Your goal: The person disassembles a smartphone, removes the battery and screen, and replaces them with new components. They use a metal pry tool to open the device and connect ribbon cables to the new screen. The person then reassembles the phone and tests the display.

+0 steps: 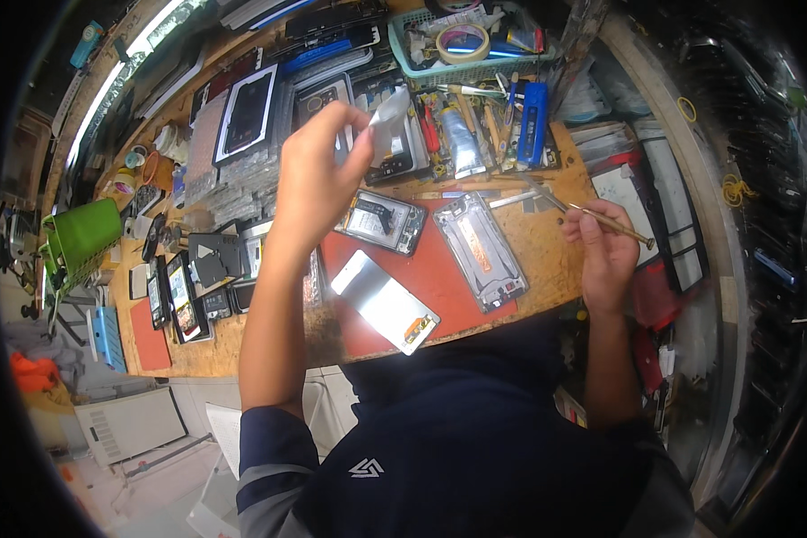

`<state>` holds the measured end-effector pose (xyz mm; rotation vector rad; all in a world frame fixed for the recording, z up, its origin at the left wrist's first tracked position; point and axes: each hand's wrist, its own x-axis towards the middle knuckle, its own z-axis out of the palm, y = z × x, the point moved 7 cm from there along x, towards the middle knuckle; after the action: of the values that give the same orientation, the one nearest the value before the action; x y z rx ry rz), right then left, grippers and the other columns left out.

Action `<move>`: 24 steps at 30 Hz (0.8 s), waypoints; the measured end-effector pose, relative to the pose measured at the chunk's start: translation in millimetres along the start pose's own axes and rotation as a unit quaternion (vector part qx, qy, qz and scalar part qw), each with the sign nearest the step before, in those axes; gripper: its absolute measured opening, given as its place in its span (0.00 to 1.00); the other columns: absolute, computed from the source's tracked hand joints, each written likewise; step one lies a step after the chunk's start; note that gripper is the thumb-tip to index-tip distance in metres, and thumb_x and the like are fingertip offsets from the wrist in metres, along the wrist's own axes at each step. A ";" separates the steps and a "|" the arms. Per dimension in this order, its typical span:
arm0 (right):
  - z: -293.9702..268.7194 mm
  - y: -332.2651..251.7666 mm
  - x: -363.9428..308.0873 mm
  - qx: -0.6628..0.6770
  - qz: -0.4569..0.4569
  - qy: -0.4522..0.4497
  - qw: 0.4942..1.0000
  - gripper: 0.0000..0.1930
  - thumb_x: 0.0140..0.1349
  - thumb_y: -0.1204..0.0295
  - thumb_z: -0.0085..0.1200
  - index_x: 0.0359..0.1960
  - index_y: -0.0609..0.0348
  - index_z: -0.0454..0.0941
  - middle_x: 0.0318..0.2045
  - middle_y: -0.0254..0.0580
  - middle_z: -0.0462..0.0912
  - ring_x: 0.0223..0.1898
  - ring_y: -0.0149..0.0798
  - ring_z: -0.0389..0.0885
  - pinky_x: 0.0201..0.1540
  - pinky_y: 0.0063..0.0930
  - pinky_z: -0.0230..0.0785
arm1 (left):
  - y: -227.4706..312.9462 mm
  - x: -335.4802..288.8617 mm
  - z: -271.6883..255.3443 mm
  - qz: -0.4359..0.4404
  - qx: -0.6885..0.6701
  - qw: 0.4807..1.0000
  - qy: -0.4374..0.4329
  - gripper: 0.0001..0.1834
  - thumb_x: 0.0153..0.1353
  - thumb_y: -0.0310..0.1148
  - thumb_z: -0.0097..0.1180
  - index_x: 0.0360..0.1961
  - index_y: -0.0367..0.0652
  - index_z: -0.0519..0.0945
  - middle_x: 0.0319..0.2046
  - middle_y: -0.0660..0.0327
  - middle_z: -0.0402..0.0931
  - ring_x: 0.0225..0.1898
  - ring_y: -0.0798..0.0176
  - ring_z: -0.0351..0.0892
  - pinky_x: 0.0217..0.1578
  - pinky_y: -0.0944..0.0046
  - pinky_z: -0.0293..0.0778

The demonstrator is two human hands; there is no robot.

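Note:
My left hand is raised over the bench and pinches a crumpled piece of translucent film. At the bench's right side, my right hand grips a slim brass-coloured tool with a rounded end. Its thin tip points up and left; the exact kind is unclear. Between the hands, a phone screen panel with a bright reflective face lies on a red mat. Behind it sits an opened phone with its inside showing. A bare phone frame with a copper-coloured strip lies right of the panel.
A teal basket holding tape rolls stands at the back. Before it lie a blue tool, a silver tube and several hand tools. Phones and parts crowd the left side. A green basket hangs at far left.

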<state>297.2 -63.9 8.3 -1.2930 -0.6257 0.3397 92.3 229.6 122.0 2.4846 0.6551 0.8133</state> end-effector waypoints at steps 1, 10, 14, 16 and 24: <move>6.8 -9.6 2.9 0.008 -0.005 -0.023 1.000 0.10 0.80 0.73 0.55 0.54 0.68 0.76 0.43 0.47 0.88 0.41 0.32 0.87 0.47 0.25 0.80 | 5.4 -6.6 -4.4 -0.025 -0.138 0.990 -0.019 0.03 0.73 0.22 0.61 0.45 0.37 0.80 0.43 0.60 0.85 0.42 0.68 0.84 0.46 0.66 0.80; 105.7 -46.6 25.9 0.088 0.039 -0.194 0.976 0.09 0.79 0.75 0.56 0.55 0.65 0.77 0.42 0.43 0.88 0.46 0.31 0.86 0.54 0.27 0.79 | 40.3 -47.6 -26.6 0.034 -0.159 0.983 -0.091 0.14 0.63 0.12 0.55 0.46 0.37 0.85 0.39 0.55 0.83 0.39 0.57 0.87 0.40 0.59 0.81; 147.3 -59.4 18.6 0.145 0.037 -0.298 0.943 0.09 0.77 0.77 0.59 0.55 0.65 0.78 0.52 0.49 0.86 0.56 0.36 0.84 0.63 0.33 0.76 | 62.2 -80.3 -41.9 0.113 -0.039 0.991 -0.063 0.13 0.57 0.12 0.59 0.41 0.36 0.85 0.41 0.53 0.84 0.41 0.51 0.86 0.43 0.58 0.81; 165.9 -70.9 15.5 0.170 -0.035 -0.349 0.921 0.08 0.77 0.76 0.59 0.53 0.64 0.79 0.59 0.53 0.83 0.63 0.39 0.81 0.67 0.37 0.73 | 62.4 -92.2 -47.2 0.103 -0.049 0.991 -0.063 0.12 0.55 0.12 0.60 0.38 0.35 0.86 0.42 0.53 0.84 0.41 0.51 0.87 0.43 0.58 0.81; 227.1 -28.2 -27.6 0.166 0.181 -0.457 0.855 0.07 0.79 0.74 0.56 0.53 0.63 0.79 0.55 0.48 0.85 0.60 0.37 0.82 0.67 0.38 0.72 | 24.8 -128.3 -47.5 -0.037 -0.192 0.980 0.019 0.24 0.62 0.14 0.63 0.60 0.37 0.79 0.44 0.54 0.80 0.44 0.57 0.85 0.45 0.60 0.81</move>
<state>135.1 91.3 61.1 -0.8484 -1.0543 1.3668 -22.3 150.9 115.5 2.0889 0.5408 0.8687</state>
